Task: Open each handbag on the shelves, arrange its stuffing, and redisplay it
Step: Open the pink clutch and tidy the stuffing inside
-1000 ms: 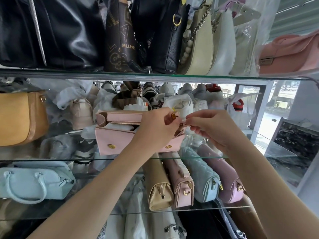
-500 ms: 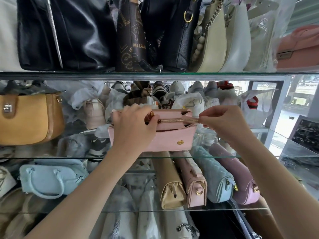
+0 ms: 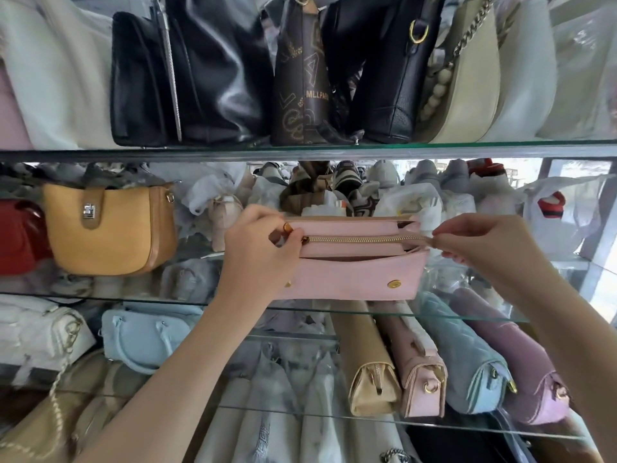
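Since a second ago you have drawn the zip slider (image 3: 304, 241) leftward along the top of the pink handbag (image 3: 354, 279), and the gold zipper (image 3: 364, 239) now lies closed across nearly its whole length. Your head has also lifted a little, so the shelves sit lower in view.

Up on the top glass shelf (image 3: 200, 150) stand black leather bags (image 3: 200, 78), a brown monogram bag (image 3: 302, 88) and cream ones to the right. On the middle glass shelf (image 3: 467, 315) a mustard handbag (image 3: 107, 228) stands at the left, well apart from the pink handbag, which rests upright near the shelf's front edge, its long side facing you. Below, a tan bag (image 3: 367, 372), a pale blue quilted bag (image 3: 467, 369) and a lilac bag (image 3: 521, 372) lie side by side, end on.

Your left hand (image 3: 258, 253) covers the pink handbag's left end, fingers curled, thumb and forefinger pinching at the slider. Your right hand (image 3: 480, 243) is at the bag's right end, its fingertips pinching the end of the zipper tape and holding it taut. A gold snap stud (image 3: 395, 284) shows on the front panel, low at the right.
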